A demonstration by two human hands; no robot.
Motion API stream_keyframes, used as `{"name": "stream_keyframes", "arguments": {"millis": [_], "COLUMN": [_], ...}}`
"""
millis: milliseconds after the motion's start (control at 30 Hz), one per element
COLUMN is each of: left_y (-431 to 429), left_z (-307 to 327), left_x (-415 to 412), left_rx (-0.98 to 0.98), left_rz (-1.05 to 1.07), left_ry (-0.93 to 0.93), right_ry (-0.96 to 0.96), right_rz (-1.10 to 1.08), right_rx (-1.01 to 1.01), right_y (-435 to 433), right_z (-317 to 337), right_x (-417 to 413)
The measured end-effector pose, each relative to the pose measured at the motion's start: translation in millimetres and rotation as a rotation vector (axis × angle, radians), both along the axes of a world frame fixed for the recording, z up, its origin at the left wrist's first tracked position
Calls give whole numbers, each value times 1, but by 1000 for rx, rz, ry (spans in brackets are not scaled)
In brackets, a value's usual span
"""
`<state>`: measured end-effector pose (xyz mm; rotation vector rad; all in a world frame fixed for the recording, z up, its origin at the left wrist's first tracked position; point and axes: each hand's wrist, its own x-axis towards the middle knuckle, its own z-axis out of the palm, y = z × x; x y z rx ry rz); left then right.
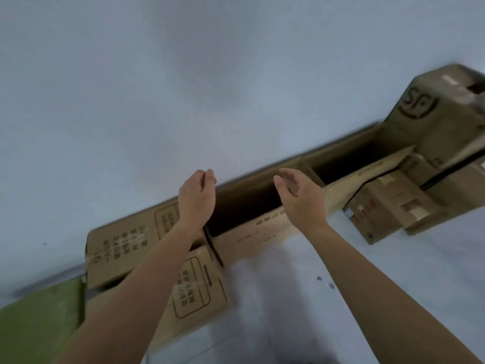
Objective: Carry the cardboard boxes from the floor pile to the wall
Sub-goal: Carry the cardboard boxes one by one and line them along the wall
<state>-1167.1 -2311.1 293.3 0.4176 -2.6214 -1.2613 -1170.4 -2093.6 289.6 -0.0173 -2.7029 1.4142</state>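
Item 1. Pale blue-grey wall (183, 88), filling the far and upper left part of the view. The view is tilted, so the wall's foot runs from low left to high right.

Item 2. Row of brown cardboard boxes, all standing on the pale floor (288, 298) along the foot of the wall:
- closed brown box with printed black characters on its top (123, 245), at the left end;
- second printed brown box with a framed text panel (194, 285), just beside it on the near side and partly hidden by the left forearm;
- long open-topped brown box with a dark interior (262, 227), in the middle, touching the printed boxes;
- small brown box with white labels (388, 203), to the right, on the near side of the row;
- tall brown box with a large black logo (425, 109), at the far right end, standing higher than the rest.

Item 3. Green flat object (39, 324), near left corner, against the wall; blurred, kind unclear.

Item 4. Left hand (196, 198): raised over the left end of the long open box, fingers loosely curled, holding nothing.

Item 5. Right hand (301, 198): raised over the same box, well apart from the left hand, fingers relaxed and partly spread, palm turned inward, holding nothing.
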Motion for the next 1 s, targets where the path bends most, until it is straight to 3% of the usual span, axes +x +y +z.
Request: {"name": "stream_keyframes", "arguments": {"millis": [67,267,500,633,833,1000], "left_y": [80,280,512,628,824,1009], "left_z": [64,175,205,200,185,196], "left_x": [-31,-80,-101,-126,-152,-116], "left_rx": [-53,-164,-279,-174,156,294], "left_rz": [-89,-299,-667,-812,-1074,-1379], "left_ry": [123,412,583,645,629,574], "right_ry": [100,280,339,315,203,237], "right_rz": [-94,-284,-577,-748,-990,-1343], "right_rx": [-5,29,132,172,357,519], "right_y": [81,275,489,588,736,848], "right_z": [58,146,176,173,177,191], "right_x": [-10,-20,-4,2,31,104]}}
